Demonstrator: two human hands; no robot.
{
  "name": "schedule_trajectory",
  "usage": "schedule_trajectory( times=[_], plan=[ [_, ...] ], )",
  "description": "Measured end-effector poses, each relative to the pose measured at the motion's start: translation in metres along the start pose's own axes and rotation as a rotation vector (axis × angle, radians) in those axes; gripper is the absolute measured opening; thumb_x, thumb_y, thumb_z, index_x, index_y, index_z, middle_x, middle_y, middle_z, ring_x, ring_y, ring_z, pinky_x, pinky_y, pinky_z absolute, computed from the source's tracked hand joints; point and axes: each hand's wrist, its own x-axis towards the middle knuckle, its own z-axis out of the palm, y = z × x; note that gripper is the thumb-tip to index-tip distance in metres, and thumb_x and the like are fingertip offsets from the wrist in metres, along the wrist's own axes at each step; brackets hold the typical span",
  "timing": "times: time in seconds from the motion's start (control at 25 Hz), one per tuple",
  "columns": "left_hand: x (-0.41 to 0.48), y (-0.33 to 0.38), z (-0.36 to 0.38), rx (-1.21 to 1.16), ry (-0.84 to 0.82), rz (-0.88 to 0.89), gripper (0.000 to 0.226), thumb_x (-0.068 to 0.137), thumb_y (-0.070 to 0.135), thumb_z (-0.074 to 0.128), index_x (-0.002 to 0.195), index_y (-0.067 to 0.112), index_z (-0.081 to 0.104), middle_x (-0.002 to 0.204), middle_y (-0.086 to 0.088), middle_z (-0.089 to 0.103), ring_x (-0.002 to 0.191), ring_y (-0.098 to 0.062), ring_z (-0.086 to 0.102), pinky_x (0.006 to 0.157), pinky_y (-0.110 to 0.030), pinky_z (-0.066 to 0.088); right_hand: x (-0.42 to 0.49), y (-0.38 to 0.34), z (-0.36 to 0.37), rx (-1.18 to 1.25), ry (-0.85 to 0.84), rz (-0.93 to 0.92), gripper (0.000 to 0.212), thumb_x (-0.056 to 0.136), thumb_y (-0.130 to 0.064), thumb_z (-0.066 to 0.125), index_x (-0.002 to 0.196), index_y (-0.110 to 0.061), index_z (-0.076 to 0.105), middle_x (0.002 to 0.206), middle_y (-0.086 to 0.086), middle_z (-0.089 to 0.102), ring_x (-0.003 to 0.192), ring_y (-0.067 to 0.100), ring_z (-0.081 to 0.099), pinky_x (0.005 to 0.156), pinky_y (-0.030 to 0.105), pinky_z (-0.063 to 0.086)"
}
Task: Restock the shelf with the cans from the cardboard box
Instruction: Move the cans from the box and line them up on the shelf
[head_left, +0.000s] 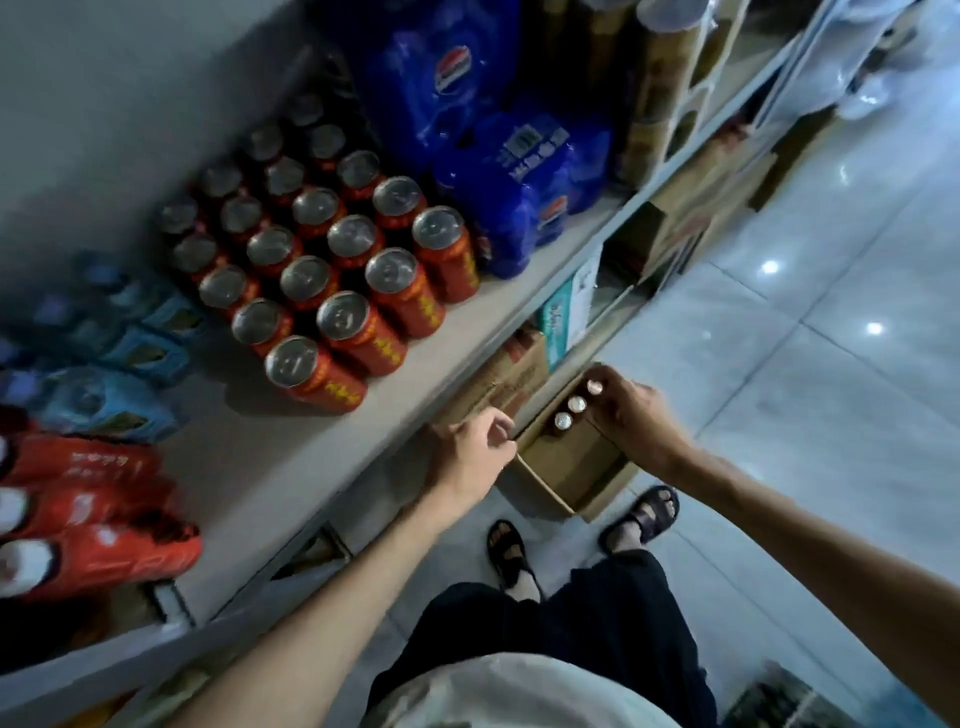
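Cardboard box (566, 467) sits on the floor below the shelf (291, 467), with three cans (576, 404) standing at its far end. Right hand (631, 421) curls round the farthest can. Left hand (470, 452) is curled at the near-left flap, grip indeterminate. Recommend lifting the can straight up, clear of its neighbours, while steadying the flap.

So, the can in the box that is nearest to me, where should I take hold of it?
Grip the nearest can by its top rim, coming straight down from above. It stands upright in the cardboard box, only its lid shows, and the box wall and the next can close off its sides.
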Motion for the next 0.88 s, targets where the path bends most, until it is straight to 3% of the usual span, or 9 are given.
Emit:
schedule_trajectory(
  times=[0.12, 0.28, 0.4, 0.52, 0.56, 0.64, 0.68, 0.8, 0.88],
  plan=[
    [0.042, 0.001, 0.061, -0.286, -0.294, -0.392, 0.009, 0.089, 0.006, 0.060, 0.094, 0.012, 0.055, 0.075, 0.001, 0.056, 0.062, -0.010, 0.055, 0.054, -0.025, 0.043, -0.006, 0.081, 0.029, 0.001, -0.169, 0.227, 0.039, 0.089, -0.014, 0.055, 0.127, -0.014, 0.047, 0.095, 0.016, 0.065, 0.086, 0.036, 0.064, 0.070, 0.037, 0.050],
    [0.102, -0.029, 0.149, -0.433, -0.275, -0.709, 0.016, 0.093, 0.006, 0.053, 0.084, 0.018, 0.049, 0.076, -0.001, 0.055, 0.060, -0.015, 0.054, 0.052, -0.024, 0.041, 0.018, 0.165, 0.072, -0.049, -0.413, 0.289, 0.034, 0.087, -0.015, 0.058, 0.120, -0.009, 0.052, 0.099, 0.016, 0.064, 0.094, 0.036, 0.062, 0.071, 0.036, 0.048],
    [0.158, -0.091, 0.238, -0.399, -0.155, -0.755, 0.017, 0.079, 0.011, 0.062, 0.084, 0.019, 0.048, 0.077, -0.003, 0.051, 0.067, -0.024, 0.052, 0.057, -0.034, 0.040, 0.057, 0.253, 0.145, -0.138, -0.504, 0.270, 0.029, 0.092, -0.016, 0.050, 0.121, -0.014, 0.055, 0.086, 0.002, 0.056, 0.083, 0.025, 0.059, 0.066, 0.030, 0.042],
    [0.222, -0.175, 0.330, -0.299, -0.109, -0.772, 0.037, 0.065, 0.029, 0.062, 0.100, 0.028, 0.050, 0.099, -0.005, 0.057, 0.100, -0.034, 0.058, 0.085, -0.045, 0.047, 0.107, 0.341, 0.245, -0.238, -0.604, 0.198, 0.030, 0.096, -0.014, 0.041, 0.123, -0.020, 0.052, 0.083, -0.003, 0.051, 0.077, 0.021, 0.058, 0.065, 0.032, 0.048],
    [0.241, -0.201, 0.356, -0.248, -0.092, -0.801, 0.051, 0.072, 0.030, 0.065, 0.119, 0.025, 0.047, 0.119, -0.009, 0.056, 0.117, -0.034, 0.053, 0.100, -0.046, 0.043, 0.121, 0.364, 0.274, -0.262, -0.628, 0.153, 0.033, 0.098, -0.016, 0.040, 0.130, -0.019, 0.047, 0.094, 0.002, 0.057, 0.081, 0.024, 0.062, 0.066, 0.033, 0.049],
    [0.270, -0.247, 0.401, -0.233, -0.046, -0.909, 0.078, 0.090, 0.026, 0.061, 0.151, 0.013, 0.015, 0.154, -0.014, 0.031, 0.140, -0.032, 0.033, 0.116, -0.044, 0.027, 0.156, 0.405, 0.328, -0.338, -0.617, 0.071, 0.045, 0.098, -0.020, 0.043, 0.142, -0.018, 0.036, 0.131, 0.010, 0.051, 0.098, 0.029, 0.065, 0.072, 0.035, 0.052],
    [0.281, -0.273, 0.422, -0.255, -0.024, -0.973, 0.080, 0.094, 0.027, 0.057, 0.154, 0.012, 0.006, 0.157, -0.013, 0.025, 0.142, -0.031, 0.030, 0.116, -0.045, 0.026, 0.175, 0.422, 0.355, -0.373, -0.591, 0.030, 0.051, 0.095, -0.021, 0.046, 0.144, -0.017, 0.032, 0.140, 0.010, 0.044, 0.101, 0.032, 0.065, 0.075, 0.037, 0.053],
    [0.307, -0.336, 0.466, -0.306, 0.007, -1.072, 0.057, 0.095, 0.031, 0.052, 0.145, 0.014, 0.034, 0.144, -0.011, 0.046, 0.127, -0.031, 0.047, 0.109, -0.046, 0.038, 0.234, 0.450, 0.425, -0.449, -0.501, -0.087, 0.062, 0.090, -0.025, 0.054, 0.145, -0.016, 0.027, 0.143, 0.012, 0.035, 0.093, 0.035, 0.066, 0.066, 0.038, 0.049],
    [0.314, -0.362, 0.486, -0.219, 0.016, -1.060, 0.054, 0.094, 0.029, 0.051, 0.142, 0.008, 0.038, 0.140, -0.013, 0.049, 0.124, -0.031, 0.050, 0.106, -0.042, 0.041, 0.261, 0.456, 0.462, -0.472, -0.472, -0.146, 0.061, 0.092, -0.026, 0.053, 0.146, -0.014, 0.027, 0.143, 0.014, 0.034, 0.094, 0.034, 0.066, 0.061, 0.037, 0.042]
  ],
)
